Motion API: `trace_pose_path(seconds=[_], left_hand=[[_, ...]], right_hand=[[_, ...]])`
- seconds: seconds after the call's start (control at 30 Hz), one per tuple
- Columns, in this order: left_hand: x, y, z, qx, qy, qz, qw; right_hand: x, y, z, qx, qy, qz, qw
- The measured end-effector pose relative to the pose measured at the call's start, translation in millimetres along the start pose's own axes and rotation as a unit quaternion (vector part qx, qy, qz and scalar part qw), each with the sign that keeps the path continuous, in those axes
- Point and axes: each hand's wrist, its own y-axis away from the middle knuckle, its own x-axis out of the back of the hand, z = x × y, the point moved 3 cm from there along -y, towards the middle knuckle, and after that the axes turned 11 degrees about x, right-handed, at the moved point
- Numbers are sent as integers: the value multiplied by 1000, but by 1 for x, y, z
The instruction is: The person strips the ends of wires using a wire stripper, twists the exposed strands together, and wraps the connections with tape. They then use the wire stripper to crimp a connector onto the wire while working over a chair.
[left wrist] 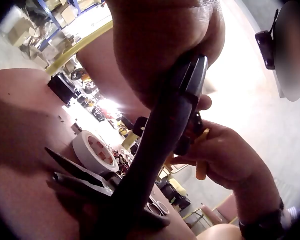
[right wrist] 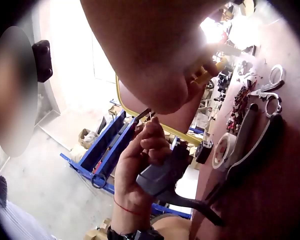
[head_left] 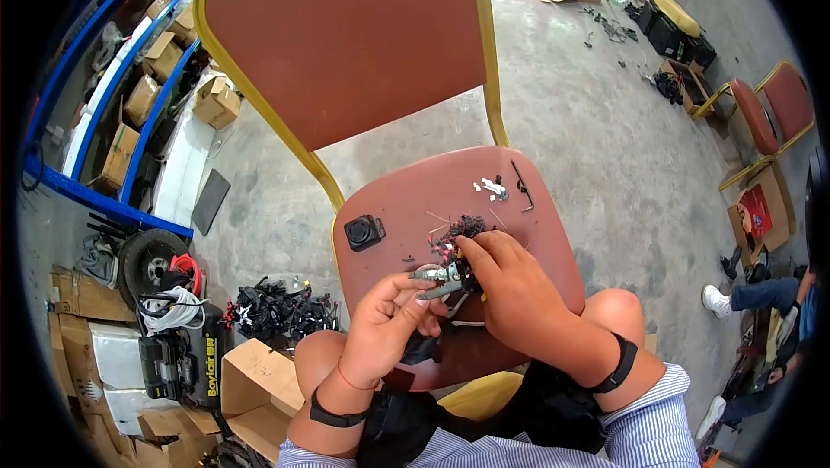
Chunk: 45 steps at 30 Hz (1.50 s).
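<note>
My right hand is over the middle of the brown chair seat, gripping a black tool with yellow handles. Facing it from the left, my left hand pinches a thin pale piece between thumb and fingertips; its exact kind cannot be told. A bulky dark object with a curved arm shows beside the left hand in the right wrist view. Close by on the seat lie a white tape roll, metal scissors and a tool with long dark handles.
Small red and black pieces are heaped beyond my hands. A black boxy device sits left on the seat; white bits and a hex key lie farther back. The chair back rises ahead. Black cables cover floor at left.
</note>
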Motion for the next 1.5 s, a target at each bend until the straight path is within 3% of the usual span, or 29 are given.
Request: trace_pose_path(seconds=[0.7, 1.5], left_hand=[[-2, -1, 2, -1, -23, 0, 1000], [-5, -1, 5, -1, -47, 4, 999]], right_hand=[[-3, -1, -5, 22, 37, 38, 998], [-5, 2, -5, 7, 61, 0, 998]])
